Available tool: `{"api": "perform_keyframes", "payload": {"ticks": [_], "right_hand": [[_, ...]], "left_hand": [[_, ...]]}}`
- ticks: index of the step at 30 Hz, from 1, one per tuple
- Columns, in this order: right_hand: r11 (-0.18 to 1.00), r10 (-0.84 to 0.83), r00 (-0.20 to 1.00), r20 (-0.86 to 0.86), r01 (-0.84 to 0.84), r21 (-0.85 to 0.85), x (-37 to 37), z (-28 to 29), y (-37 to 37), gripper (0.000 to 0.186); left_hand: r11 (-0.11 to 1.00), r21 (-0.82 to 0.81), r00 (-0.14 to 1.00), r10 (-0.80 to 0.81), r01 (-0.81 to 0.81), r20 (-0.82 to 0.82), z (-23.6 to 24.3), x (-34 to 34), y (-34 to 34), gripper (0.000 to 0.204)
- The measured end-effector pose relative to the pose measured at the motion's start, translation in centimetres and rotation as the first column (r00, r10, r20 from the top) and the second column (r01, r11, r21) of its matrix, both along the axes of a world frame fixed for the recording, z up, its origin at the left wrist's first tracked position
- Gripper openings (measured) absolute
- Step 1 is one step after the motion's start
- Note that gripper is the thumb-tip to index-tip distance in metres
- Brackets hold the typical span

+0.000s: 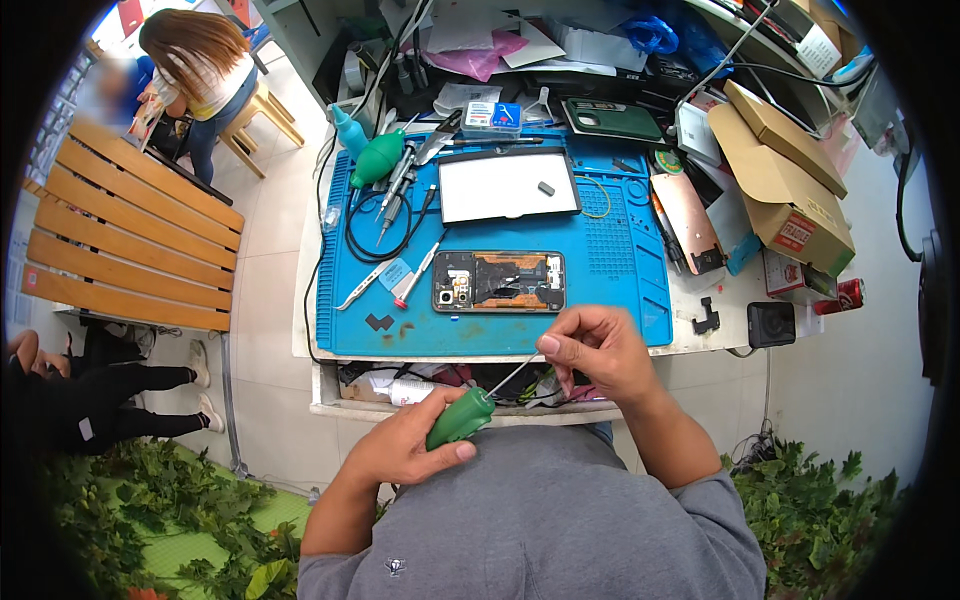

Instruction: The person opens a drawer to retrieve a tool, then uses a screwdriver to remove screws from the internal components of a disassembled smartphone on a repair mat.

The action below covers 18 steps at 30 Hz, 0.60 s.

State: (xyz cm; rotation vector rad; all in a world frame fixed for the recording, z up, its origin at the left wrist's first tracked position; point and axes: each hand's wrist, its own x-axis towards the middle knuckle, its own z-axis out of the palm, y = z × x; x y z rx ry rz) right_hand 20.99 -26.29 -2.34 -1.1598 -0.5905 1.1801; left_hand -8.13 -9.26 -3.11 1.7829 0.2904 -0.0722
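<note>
A: What are the fingers doing?

B: The right hand (600,355) pinches thumb and forefinger together on the far end of a thin metal shaft (513,376). The left hand (410,440) curls its fingers around the green tool (461,420) that the shaft sticks out of, thumb along the lower side. I can't tell whether the green body is a plain handle or a bottle.

A: Where is that tool?

B: Close to the person's grey shirt (540,520), its shaft slanting up and right across an open, cluttered drawer (340,409).

A: And beyond the drawer?

B: A blue mat (600,245), with an opened phone (510,283) lying on it, inner parts bare. Left of the phone are tweezers (360,287) and a screwdriver (422,268); above it, a white tray (490,190) bears a small dark piece (546,188).

A: What could go wrong?

B: A sideways pull from the pinch might bend the shaft. A slack left grip might drop the tool into the drawer. A careless forward sweep could scratch the phone's bare parts, and bumping the tray could lose the small piece.
</note>
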Motion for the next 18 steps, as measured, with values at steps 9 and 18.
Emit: {"api": "perform_keyframes", "payload": {"ticks": [9,18], "right_hand": [[1.000,-0.009,0.964,0.267,0.010,0.000,1.4,0.6,4.3,0.024],[0.954,-0.289,0.840,0.460,0.290,0.071,4.2,1.2,3.6,0.027]], "left_hand": [[0.878,-0.462,0.991,0.095,-0.126,-0.089,1.2,0.6,1.0,0.056],[0.745,-0.666,0.999,-0.033,0.029,0.007,0.2,2.2,2.0,0.072]]}}
